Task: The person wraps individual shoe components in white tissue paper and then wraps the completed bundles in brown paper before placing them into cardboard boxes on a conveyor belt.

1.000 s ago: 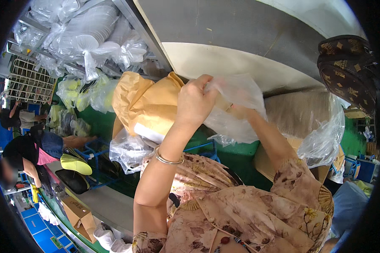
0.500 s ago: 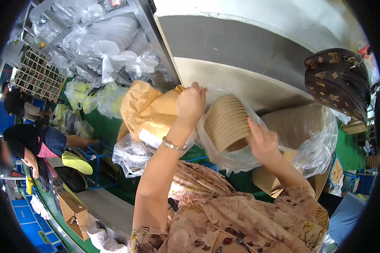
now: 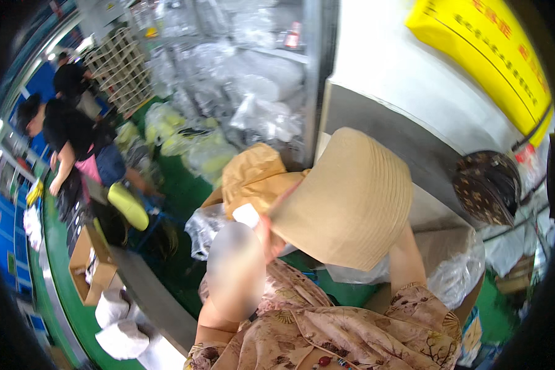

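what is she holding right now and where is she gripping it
A tan ribbed stack of paper bowls, lifted close to the camera. The left hand grips its left lower edge; the right hand is hidden behind the stack, so its hold cannot be told.

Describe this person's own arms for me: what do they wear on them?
The left arm and the right arm are bare below short, loose sleeves. The right sleeve belongs to a soft beige blouse printed with brown flowers and leaves. No long sleeve or arm cover shows. Part of the left arm is blurred, so any jewellery there cannot be made out.
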`<state>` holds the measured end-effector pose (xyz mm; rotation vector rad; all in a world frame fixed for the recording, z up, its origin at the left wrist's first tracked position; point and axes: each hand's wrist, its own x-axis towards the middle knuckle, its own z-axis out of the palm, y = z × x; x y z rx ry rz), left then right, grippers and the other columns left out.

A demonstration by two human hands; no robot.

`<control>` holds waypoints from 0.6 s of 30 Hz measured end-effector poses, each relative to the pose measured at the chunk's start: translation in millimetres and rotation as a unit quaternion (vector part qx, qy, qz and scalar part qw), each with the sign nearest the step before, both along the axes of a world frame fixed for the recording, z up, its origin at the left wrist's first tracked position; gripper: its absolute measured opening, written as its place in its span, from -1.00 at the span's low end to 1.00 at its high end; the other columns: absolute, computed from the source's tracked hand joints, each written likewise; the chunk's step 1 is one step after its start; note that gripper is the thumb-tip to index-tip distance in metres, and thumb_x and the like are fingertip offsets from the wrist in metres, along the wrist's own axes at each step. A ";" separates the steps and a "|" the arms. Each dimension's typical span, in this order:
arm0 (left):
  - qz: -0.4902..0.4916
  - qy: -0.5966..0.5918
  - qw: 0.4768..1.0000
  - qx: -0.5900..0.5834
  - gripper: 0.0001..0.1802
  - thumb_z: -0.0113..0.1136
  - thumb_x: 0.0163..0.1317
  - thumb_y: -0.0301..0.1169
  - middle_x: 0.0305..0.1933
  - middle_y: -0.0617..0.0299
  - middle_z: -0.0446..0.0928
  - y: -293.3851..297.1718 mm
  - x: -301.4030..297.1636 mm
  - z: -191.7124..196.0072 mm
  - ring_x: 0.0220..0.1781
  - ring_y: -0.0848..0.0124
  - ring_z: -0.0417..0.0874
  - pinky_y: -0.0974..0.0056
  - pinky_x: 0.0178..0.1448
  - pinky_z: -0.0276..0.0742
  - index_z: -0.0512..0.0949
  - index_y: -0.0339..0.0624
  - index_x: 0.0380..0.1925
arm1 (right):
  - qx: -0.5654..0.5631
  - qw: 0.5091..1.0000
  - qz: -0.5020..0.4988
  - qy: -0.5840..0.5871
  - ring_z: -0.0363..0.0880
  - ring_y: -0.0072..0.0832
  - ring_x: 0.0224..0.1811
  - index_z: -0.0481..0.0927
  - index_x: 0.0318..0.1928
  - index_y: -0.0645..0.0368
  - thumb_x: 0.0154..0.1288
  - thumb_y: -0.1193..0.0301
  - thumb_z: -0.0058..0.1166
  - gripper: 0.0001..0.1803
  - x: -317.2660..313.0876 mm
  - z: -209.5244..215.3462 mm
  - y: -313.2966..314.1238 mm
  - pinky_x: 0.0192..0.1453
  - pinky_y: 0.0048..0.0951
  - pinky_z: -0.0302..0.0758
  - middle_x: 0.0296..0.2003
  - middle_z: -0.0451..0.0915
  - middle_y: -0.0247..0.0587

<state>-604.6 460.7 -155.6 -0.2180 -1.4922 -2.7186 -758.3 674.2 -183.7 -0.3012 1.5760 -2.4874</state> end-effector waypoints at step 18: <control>0.496 0.031 0.865 -0.066 -0.05 0.20 0.11 -0.24 0.38 -0.09 0.01 -52.1 141.3 -57.2 0.38 0.22 0.11 0.20 0.37 0.03 -0.16 -0.33 0.34 | 0.029 0.954 0.277 -0.115 0.44 -0.47 0.06 0.38 0.14 0.25 0.30 0.28 -0.09 -0.55 68.9 -27.3 -288.1 0.17 -0.41 0.35 0.03 0.48 -0.12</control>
